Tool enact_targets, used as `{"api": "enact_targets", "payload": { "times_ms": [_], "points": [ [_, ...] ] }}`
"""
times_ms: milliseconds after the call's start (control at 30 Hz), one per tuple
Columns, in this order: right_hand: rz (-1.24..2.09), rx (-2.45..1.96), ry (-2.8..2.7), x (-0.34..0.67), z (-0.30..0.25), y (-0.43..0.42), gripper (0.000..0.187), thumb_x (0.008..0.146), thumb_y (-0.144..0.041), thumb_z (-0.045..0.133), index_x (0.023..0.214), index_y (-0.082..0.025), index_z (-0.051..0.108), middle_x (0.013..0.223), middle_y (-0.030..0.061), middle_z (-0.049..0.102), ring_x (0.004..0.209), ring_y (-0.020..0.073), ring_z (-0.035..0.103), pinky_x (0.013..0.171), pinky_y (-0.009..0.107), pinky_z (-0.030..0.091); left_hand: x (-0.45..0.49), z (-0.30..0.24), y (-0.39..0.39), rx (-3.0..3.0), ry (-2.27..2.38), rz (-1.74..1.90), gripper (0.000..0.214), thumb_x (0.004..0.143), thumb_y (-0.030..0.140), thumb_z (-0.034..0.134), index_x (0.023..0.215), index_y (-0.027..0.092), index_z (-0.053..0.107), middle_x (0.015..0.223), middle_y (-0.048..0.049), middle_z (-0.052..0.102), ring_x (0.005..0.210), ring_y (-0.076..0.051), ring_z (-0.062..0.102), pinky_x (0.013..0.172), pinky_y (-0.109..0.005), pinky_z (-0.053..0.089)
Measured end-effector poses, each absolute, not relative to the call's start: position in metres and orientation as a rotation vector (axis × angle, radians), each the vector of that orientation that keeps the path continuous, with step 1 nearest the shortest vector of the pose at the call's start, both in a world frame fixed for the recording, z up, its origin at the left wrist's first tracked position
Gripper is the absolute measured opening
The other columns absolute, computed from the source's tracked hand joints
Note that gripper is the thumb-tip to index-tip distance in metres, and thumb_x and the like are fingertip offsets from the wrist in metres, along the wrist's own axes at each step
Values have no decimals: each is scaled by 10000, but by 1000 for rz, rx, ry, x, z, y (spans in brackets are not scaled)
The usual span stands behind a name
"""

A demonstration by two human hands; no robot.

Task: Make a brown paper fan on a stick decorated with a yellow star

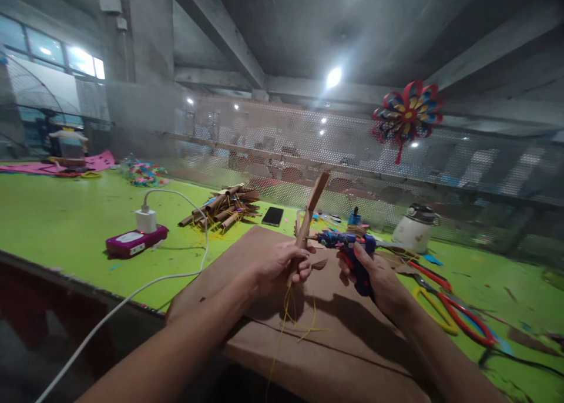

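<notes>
My left hand (279, 266) is closed round a rolled brown paper stick (314, 206) that points up and to the right, with yellow strands (288, 312) hanging below the fist. My right hand (374, 274) grips a blue glue gun (348, 247) by its handle. The gun's nozzle points left and touches the stick just above my left hand. Both hands hover over a brown cardboard sheet (335, 344) lying on the green table (66, 221).
A pile of similar brown paper sticks (222, 206) and a black phone (272, 216) lie behind. A pink power strip (136, 241) with a white charger and cable sits left. Red and yellow scissors (445, 303) and a white jug (415, 227) are right. A paper pinwheel (408, 114) hangs on the mesh.
</notes>
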State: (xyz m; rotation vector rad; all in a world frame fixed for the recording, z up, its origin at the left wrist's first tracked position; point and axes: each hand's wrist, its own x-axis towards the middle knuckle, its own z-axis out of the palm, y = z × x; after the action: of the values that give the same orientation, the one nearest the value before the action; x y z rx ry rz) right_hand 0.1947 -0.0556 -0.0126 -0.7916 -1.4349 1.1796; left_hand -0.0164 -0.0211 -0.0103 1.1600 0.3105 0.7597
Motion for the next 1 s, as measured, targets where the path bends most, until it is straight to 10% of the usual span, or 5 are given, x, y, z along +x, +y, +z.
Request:
{"api": "enact_targets", "payload": {
  "times_ms": [1000],
  "points": [
    [1145, -830, -1460, 196, -11, -57, 402, 836, -532, 513, 774, -147, 610, 605, -11, 455, 504, 100, 387, 508, 257, 384, -18, -14, -18, 1131, 300, 749, 173, 774, 192, 550, 929, 146, 491, 590, 46, 401, 506, -66, 397, 457, -181, 248]
  ]
}}
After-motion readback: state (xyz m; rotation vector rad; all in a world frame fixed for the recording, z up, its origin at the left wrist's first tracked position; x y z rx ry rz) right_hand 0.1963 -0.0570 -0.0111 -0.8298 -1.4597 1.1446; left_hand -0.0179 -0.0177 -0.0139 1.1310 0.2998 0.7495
